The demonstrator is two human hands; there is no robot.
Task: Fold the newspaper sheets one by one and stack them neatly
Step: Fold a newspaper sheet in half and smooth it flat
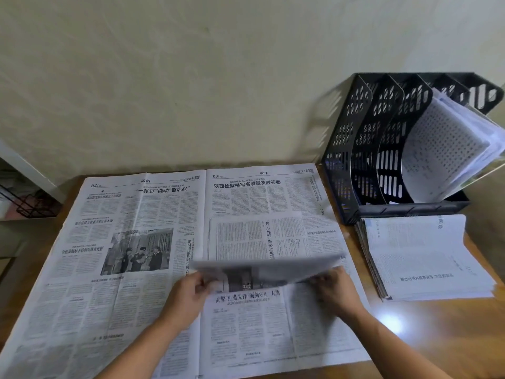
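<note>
A folded newspaper sheet is held just above the right page of the open newspaper spread flat on the wooden table. My left hand pinches the folded sheet's near left corner. My right hand pinches its near right corner. The near edge is lifted and blurred. A stack of folded newspapers lies to the right on the table, a little apart from my right hand.
A black slotted file rack with loose papers stands at the back right against the wall, just behind the stack. A wire basket sits beyond the table's left edge. A bare strip of table shows at the front right.
</note>
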